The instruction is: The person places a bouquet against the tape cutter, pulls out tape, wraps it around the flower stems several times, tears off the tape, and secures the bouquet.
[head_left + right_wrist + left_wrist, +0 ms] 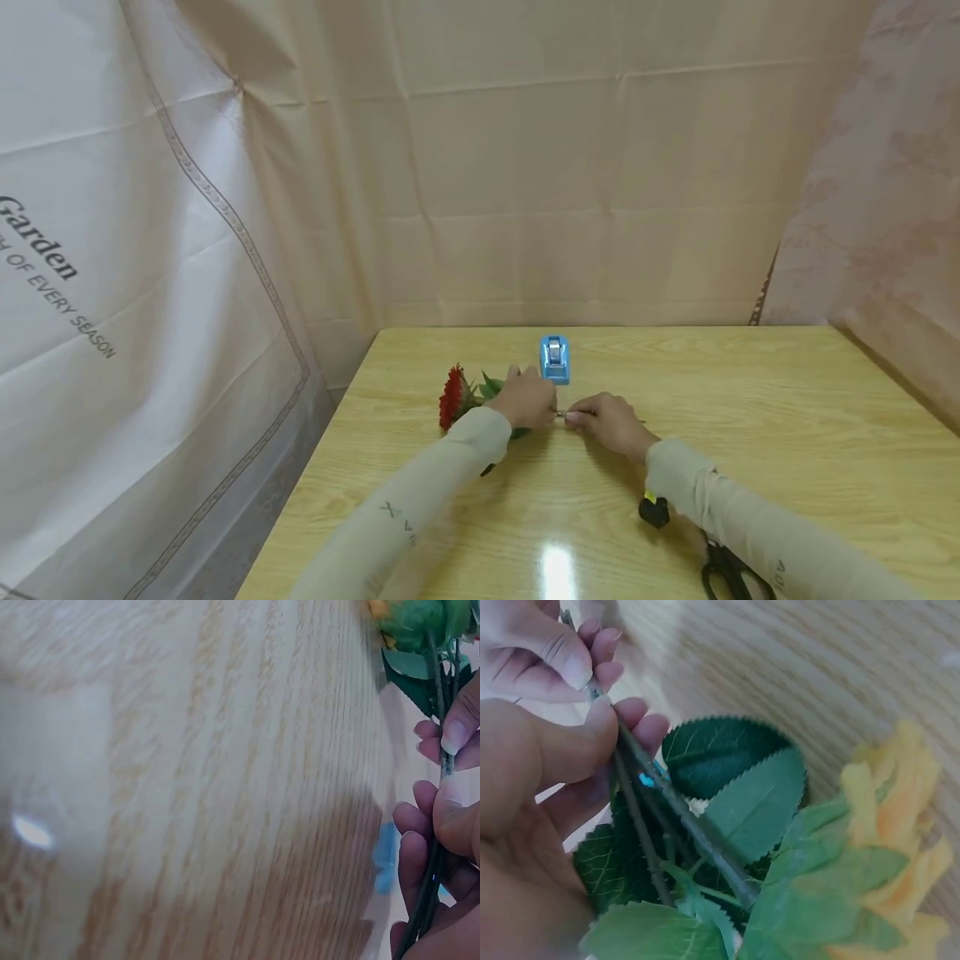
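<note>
White glare (557, 571) on the tabletop (757, 392)

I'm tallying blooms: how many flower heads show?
2: the red flower head left of the left hand; the yellow flower head, lower right in the left wrist view. Others may be hidden.

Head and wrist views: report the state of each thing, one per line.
stems: bunched together
left hand: pinching the stems
right hand: pinching the stems
red flower: petals spread
yellow flower: petals spread
tape dispenser: upright
scissors: lying down, blades hidden, open or closed unclear
</note>
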Tool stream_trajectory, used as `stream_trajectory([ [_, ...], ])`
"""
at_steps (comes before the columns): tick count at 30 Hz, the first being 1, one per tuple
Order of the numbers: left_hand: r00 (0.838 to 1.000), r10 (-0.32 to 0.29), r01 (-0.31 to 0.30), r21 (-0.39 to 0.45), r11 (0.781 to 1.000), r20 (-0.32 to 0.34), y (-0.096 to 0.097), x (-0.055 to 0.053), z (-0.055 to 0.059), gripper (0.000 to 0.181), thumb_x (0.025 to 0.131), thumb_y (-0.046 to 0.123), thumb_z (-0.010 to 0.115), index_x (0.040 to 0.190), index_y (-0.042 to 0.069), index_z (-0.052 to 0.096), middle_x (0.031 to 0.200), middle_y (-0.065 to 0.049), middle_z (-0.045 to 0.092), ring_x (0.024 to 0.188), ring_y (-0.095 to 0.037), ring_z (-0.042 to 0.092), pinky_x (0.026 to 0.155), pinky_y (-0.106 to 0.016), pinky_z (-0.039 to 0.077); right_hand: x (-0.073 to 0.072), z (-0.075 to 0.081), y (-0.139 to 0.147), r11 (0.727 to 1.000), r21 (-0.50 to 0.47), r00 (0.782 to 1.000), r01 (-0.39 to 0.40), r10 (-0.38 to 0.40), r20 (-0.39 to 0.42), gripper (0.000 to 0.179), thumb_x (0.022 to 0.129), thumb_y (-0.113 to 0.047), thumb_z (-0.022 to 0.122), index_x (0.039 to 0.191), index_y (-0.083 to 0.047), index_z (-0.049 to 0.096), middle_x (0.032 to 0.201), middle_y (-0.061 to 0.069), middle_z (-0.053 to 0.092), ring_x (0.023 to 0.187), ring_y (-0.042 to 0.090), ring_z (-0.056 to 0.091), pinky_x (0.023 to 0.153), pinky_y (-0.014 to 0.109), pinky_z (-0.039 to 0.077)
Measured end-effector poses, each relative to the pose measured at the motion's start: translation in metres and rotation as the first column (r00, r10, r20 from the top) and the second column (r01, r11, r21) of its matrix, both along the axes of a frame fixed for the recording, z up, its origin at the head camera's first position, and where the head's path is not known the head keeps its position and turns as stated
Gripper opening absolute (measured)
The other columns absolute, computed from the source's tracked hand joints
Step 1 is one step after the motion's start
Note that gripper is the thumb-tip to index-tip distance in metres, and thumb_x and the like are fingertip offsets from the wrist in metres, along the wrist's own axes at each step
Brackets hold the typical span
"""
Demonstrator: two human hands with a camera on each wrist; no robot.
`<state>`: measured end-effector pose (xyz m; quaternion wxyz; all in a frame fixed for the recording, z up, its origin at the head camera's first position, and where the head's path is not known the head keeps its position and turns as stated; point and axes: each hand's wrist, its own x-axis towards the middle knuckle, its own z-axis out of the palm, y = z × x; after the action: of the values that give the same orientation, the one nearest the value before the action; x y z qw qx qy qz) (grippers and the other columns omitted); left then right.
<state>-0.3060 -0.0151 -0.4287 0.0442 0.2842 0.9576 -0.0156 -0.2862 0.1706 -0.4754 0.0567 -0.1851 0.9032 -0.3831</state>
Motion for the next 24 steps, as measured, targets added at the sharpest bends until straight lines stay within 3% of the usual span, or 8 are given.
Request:
stream_trajectory([
  [5, 0.992, -0.014, 0.012, -0.015, 1.000, -0.122, 0.000, 0.002, -0.005, 0.014, 0.096, 0.025, 0.071, 0.086, 0.024, 0.081, 0.080, 0.015, 0.068, 0.082, -0.015, 0.045, 0.078, -0.036, 0.026, -0.001, -0.001, -0.001, 1.000, -0.010, 1.000, 0.023, -0.023, 0.015, 0.020, 0.103, -0.019, 0.064, 0.110, -0.008, 0.079, 0.110, 0.005, 0.076, 0.110, 0.029, 0.067, 0.098, 0.053, 0.049],
  [10, 0.978, -0.029, 0.021, -0.044, 0.999, -0.207, 0.001, 0.006, -0.007, 0.015, 0.097, 0.025, 0.071, 0.085, 0.023, 0.078, 0.082, 0.013, 0.070, 0.083, -0.014, 0.044, 0.077, -0.035, 0.025, -0.002, -0.003, -0.002, 0.999, -0.003, 0.997, 0.045, -0.045, 0.062, 0.026, 0.104, -0.026, 0.063, 0.116, -0.009, 0.077, 0.124, 0.009, 0.072, 0.124, 0.037, 0.060, 0.103, 0.056, 0.045],
  [17, 0.965, -0.050, 0.027, -0.093, 0.995, -0.258, 0.003, 0.010, -0.009, 0.024, 0.097, 0.028, 0.072, 0.073, 0.023, 0.070, 0.073, 0.011, 0.065, 0.086, -0.016, 0.044, 0.080, -0.037, 0.027, -0.004, 0.000, 0.001, 1.000, -0.001, 0.992, 0.031, -0.031, 0.125, 0.029, 0.108, -0.028, 0.054, 0.116, -0.012, 0.078, 0.108, 0.000, 0.073, 0.105, 0.021, 0.062, 0.098, 0.051, 0.046],
  [20, 0.954, -0.066, 0.036, -0.108, 0.994, -0.291, 0.003, 0.010, -0.012, 0.027, 0.095, 0.031, 0.074, 0.070, 0.024, 0.066, 0.069, 0.012, 0.063, 0.086, -0.016, 0.043, 0.081, -0.037, 0.027, -0.007, 0.005, 0.003, 0.999, 0.025, 0.994, -0.022, 0.019, 0.109, 0.029, 0.109, -0.026, 0.052, 0.109, -0.012, 0.078, 0.097, 0.000, 0.070, 0.092, 0.019, 0.057, 0.090, 0.049, 0.045],
  [24, 0.931, -0.086, 0.046, -0.118, 0.992, -0.355, 0.002, 0.011, -0.017, 0.029, 0.093, 0.030, 0.074, 0.067, 0.025, 0.062, 0.066, 0.011, 0.061, 0.085, -0.016, 0.042, 0.082, -0.037, 0.027, -0.011, 0.010, 0.005, 0.990, 0.091, 0.993, -0.108, 0.104, 0.048, 0.029, 0.109, -0.025, 0.053, 0.106, -0.010, 0.077, 0.093, 0.000, 0.070, 0.089, 0.018, 0.059, 0.094, 0.060, 0.041],
])
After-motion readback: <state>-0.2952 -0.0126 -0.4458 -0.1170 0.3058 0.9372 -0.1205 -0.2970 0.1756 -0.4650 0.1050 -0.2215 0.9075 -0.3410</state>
